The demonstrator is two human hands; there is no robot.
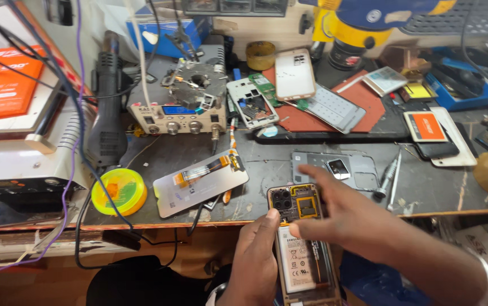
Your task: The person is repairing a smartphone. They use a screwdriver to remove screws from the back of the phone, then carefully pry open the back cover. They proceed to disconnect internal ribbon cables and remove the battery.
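Note:
An opened phone (298,209) with its back removed lies at the bench's front edge, showing a yellow-framed board, camera lenses and a white battery (296,266). My left hand (255,260) grips its left side, thumb by the camera corner. My right hand (346,212) reaches across the phone from the right, its fingers spread over the upper board; nothing shows in it. A grey back cover (357,167) lies just beyond the fingers. A detached screen (201,182) with an orange flex cable lies face down to the left.
A screwdriver (387,175) rests right of the cover. A yellow round tin (119,191), a soldering station (179,116), a hot air handle (107,113), other opened phones (295,73) on a red mat (368,105), and cables crowd the bench.

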